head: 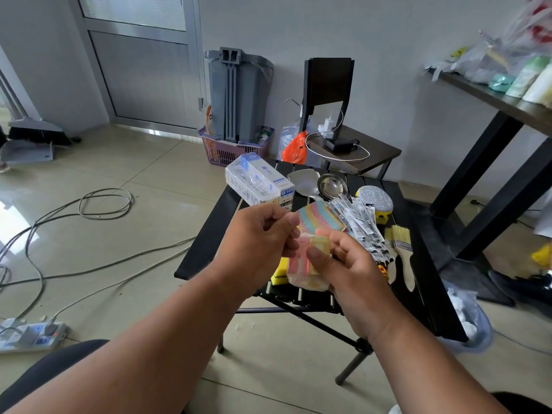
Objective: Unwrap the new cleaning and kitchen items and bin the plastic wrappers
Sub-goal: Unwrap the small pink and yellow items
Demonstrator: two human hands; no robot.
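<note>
Both hands are up over the near edge of the bench (209, 234), sharing one small packet (304, 268) of pink and yellow blocks in clear plastic. The right hand (349, 264) is closed around the packet's body, thumb pressed across the front, and looks to be the anchor. The left hand (257, 234) pinches the film at the packet's top corner, finger and thumb tight on the loose plastic. That's a tearing grip by the look of it, one side steady and the other pulling. The wrapper isn't open yet as far as I can see.

Just beyond the hands, a striped cloth (313, 215) lies flat on the bench, with a fan of wrapped pens (361, 225) beside it and two paintbrushes (401, 243) to the right. Further back sit a shrink-wrapped white box (257, 180), a steel ladle (331, 185) and a glittery scrubber (376, 200), most of them probably waiting their turn.

Against the far wall stands a grey bin (239, 94), well apart from the bench, the likely home for that wrapper.
</note>
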